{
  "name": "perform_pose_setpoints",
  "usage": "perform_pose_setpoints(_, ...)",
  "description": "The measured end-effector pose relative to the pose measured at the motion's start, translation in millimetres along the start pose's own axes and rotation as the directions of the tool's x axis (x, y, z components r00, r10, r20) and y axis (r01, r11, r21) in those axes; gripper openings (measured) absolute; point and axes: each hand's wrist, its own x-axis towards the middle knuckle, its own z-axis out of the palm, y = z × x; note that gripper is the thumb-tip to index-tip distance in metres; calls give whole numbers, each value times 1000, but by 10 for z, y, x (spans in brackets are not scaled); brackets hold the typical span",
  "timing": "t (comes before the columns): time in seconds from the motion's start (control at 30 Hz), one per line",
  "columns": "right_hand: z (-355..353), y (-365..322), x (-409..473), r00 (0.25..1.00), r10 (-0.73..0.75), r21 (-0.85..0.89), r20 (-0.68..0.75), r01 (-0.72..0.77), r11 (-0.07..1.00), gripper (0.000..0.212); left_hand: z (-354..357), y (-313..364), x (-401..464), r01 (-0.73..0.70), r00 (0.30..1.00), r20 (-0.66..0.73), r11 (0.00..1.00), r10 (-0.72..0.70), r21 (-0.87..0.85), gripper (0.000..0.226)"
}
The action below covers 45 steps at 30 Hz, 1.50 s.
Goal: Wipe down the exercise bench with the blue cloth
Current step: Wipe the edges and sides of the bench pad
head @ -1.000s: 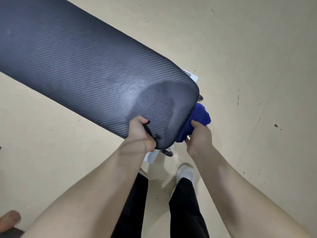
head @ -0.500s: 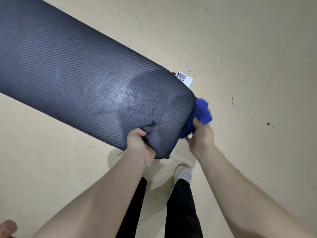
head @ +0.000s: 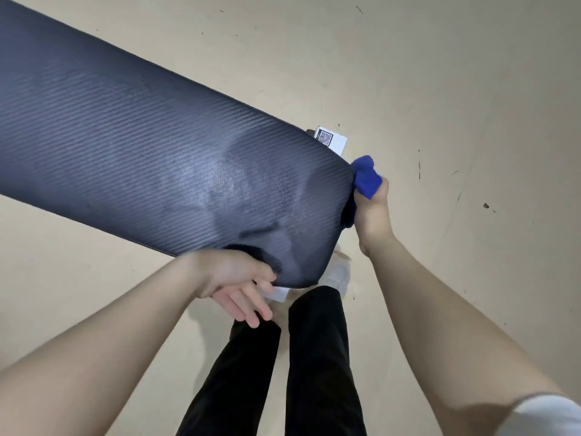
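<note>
The exercise bench (head: 141,158) is a long dark pad with a woven texture, running from the upper left to the middle of the view. Damp streaks show near its rounded near end. My right hand (head: 372,212) grips the blue cloth (head: 366,177) and holds it against the pad's right end edge. My left hand (head: 232,283) lies at the pad's near corner with its fingers loosely extended below the edge; it looks blurred.
A white label with a QR code (head: 330,140) pokes out from under the pad's far right corner. My legs in black trousers (head: 317,357) and a white shoe (head: 338,272) stand on the beige floor (head: 456,89) below the bench end.
My left hand has let go of the pad's near corner and its fingers have opened. My right hand has slid the cloth farther up along the pad's end edge.
</note>
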Motion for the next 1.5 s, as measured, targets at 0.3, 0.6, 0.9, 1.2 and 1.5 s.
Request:
perform_pose_setpoints(0.3,220,-623,672,947,-14,-294,321,113,949,28,-679,1487,-37,-409,461,-409,597,788,690,58)
perform_pose_setpoints(0.6,-246,-413,768,930,78,-535,358,136,834,24,-641,1865,264,18,581,-360,431,730,902,24)
perform_pose_setpoints(0.9,804,-886,774,925,-24,-595,378,263,759,30,-1490,1628,-331,188,625,-288,218,725,958,14)
perform_pose_setpoints(1.2,1026,-1042,721,996,65,-802,57,6,598,27,-1929,1579,-460,-76,684,-48,137,728,988,25)
perform_pose_setpoints(1.5,2804,-1465,769,986,-88,-766,141,166,621,28,-3200,863,-1172,192,675,-313,250,669,949,29)
